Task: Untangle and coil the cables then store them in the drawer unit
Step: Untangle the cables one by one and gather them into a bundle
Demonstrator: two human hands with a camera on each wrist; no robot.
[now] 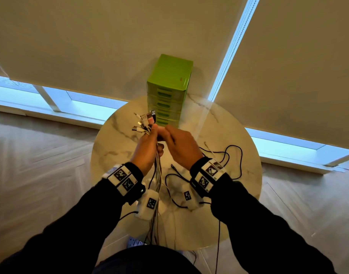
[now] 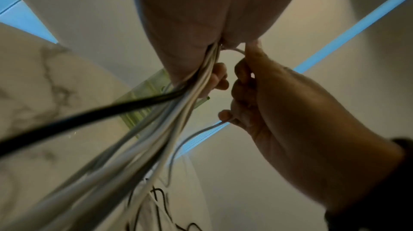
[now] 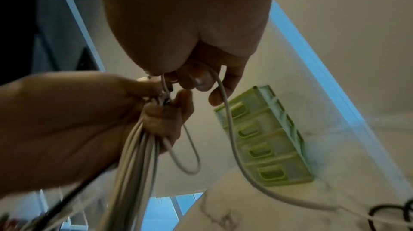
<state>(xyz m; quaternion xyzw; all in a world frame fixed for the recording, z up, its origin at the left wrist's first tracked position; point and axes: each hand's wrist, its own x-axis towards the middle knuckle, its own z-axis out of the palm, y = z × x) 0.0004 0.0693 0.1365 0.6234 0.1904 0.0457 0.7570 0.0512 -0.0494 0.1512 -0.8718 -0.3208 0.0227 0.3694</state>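
left grip (image 1: 148,147) clutches cables (image 1: 157,175) — right grip (image 1: 181,147) pinches one

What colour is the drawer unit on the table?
Bright green, the drawer unit shows best in the head view.

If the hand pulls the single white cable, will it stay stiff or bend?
Probably floppy: the white cable sags from the right hand in loose curves. It may snag, since it runs beside the bundle in the left hand.

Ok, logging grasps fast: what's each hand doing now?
Left hand: grips the cable bundle.
Right hand: pinches one white cable beside the bundle.
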